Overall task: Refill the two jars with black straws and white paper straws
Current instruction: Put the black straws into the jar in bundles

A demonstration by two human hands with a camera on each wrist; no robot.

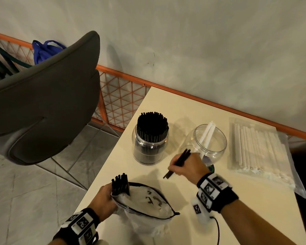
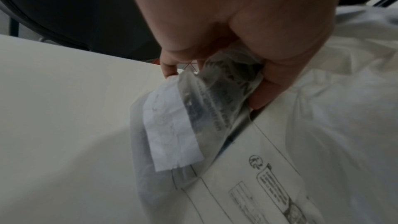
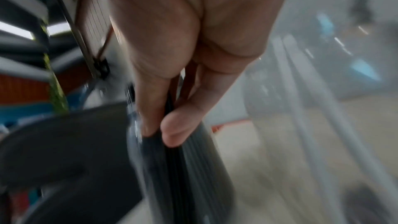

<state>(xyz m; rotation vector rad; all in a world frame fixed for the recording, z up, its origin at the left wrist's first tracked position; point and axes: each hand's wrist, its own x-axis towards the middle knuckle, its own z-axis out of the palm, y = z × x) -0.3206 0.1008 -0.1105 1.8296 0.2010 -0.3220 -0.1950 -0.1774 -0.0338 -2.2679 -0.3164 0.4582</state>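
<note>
Two clear jars stand on the cream table [image 1: 237,177]. The left jar [image 1: 150,149] is packed with black straws [image 1: 152,124]. The right jar [image 1: 208,142] holds a couple of white paper straws [image 1: 208,133]. My right hand [image 1: 185,167] pinches a few black straws [image 1: 177,163] in the air, in front of and between the jars; the right wrist view shows thumb and fingers [image 3: 178,125] clamped on that bundle [image 3: 183,168]. My left hand [image 1: 102,198] grips the rim of an open plastic bag [image 1: 145,207] with several black straws [image 1: 120,183] sticking out of it.
A clear pack of white paper straws [image 1: 256,149] lies at the table's right. A grey chair [image 1: 42,103] stands left of the table, over a tiled floor. An orange mesh rail [image 1: 124,96] runs along the wall behind.
</note>
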